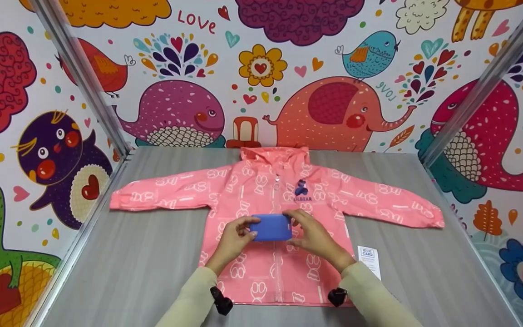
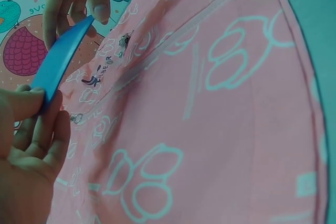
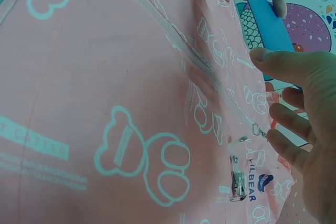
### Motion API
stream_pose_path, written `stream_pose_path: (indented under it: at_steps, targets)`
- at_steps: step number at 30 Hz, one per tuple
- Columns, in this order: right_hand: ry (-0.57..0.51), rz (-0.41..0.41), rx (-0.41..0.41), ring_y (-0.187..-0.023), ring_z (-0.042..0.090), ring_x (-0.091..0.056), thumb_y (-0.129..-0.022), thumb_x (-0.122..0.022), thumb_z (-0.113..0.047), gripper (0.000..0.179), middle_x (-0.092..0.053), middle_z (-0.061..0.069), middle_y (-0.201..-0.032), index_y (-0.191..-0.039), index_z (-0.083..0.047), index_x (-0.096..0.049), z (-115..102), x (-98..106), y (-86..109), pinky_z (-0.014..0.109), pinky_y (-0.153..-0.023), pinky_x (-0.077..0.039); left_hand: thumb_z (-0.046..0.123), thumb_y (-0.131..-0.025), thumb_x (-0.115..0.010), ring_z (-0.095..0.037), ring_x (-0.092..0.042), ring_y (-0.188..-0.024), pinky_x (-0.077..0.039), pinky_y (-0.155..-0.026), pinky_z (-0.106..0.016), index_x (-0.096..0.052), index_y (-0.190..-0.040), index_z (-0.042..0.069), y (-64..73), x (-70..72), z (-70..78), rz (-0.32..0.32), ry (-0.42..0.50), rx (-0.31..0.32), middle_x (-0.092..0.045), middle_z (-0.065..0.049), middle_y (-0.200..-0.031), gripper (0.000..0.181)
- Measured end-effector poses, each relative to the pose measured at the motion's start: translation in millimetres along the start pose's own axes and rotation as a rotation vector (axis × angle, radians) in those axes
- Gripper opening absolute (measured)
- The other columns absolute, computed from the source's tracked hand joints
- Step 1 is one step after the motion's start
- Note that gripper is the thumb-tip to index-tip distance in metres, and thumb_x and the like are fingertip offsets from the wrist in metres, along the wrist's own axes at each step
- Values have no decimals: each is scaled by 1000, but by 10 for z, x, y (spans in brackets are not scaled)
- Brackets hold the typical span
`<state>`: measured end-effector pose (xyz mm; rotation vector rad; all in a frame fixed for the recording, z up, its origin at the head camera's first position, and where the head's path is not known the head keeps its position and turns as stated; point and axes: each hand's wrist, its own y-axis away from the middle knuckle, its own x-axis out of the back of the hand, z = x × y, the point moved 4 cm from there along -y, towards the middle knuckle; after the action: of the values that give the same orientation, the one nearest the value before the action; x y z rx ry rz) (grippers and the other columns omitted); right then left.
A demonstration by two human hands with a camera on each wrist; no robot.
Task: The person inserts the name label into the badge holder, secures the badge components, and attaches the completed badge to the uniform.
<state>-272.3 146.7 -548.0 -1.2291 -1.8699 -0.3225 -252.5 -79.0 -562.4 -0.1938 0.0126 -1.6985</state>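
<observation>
Both hands hold a flat blue rectangular piece with rounded corners (image 1: 270,227) above the front of a pink child's jacket (image 1: 254,268). My left hand (image 1: 233,240) pinches its left end between thumb and fingers. At the other end my right hand (image 1: 313,236) has thumb and fingertips on the edge, with the lower fingers spread in the right wrist view. Edge-on, the blue piece (image 2: 63,61) looks thin in the left wrist view. The jacket lies front up, sleeves stretched to both sides, its white zipper (image 3: 178,40) running down the middle. White bear outlines cover it.
A white printed card (image 1: 369,262) lies on the grey tabletop (image 1: 425,277), just right of the jacket's hem. Cartoon-printed walls (image 1: 261,27) stand behind and on both sides, with metal posts (image 1: 84,81) at the corners.
</observation>
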Motion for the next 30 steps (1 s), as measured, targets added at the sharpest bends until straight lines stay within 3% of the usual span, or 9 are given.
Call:
stream_pose_path:
  at_steps: [4, 13, 22, 30]
  targets:
    - [13, 2, -6, -107, 26, -61, -72, -86, -12, 79, -62, 2, -125, -142, -16, -50, 7, -12, 3, 42, -90, -53, -12, -83, -65, -8, -52, -68, -45, -62, -14, -65, -114, -10, 55, 6, 145, 3, 13, 3, -67, -31, -109, 31]
    - [-10, -25, -32, -111, 30, -61, -74, -84, -11, 79, -60, 0, -128, -143, -22, -48, -1, -27, 11, 43, -92, -52, -11, -82, -67, -8, -49, -66, -43, -61, -15, -65, -111, -10, 66, 16, 174, 17, -14, -5, -66, -31, -100, 29]
    - [-3, -30, -16, -113, 29, -61, -76, -84, -12, 80, -58, 1, -134, -145, -20, -45, -7, -36, 28, 43, -93, -54, -9, -80, -70, -5, -47, -64, -42, -59, -15, -66, -111, -2, -24, -8, -137, 42, -36, -1, -63, -25, -91, 32]
    - [30, 6, 41, -109, 28, -63, -74, -85, -13, 80, -60, 6, -132, -145, -14, -47, -27, -24, 41, 44, -92, -54, -4, -81, -73, -7, -50, -65, -44, -60, -17, -66, -111, 2, -27, 7, -175, 12, 0, -28, -64, -24, -92, 32]
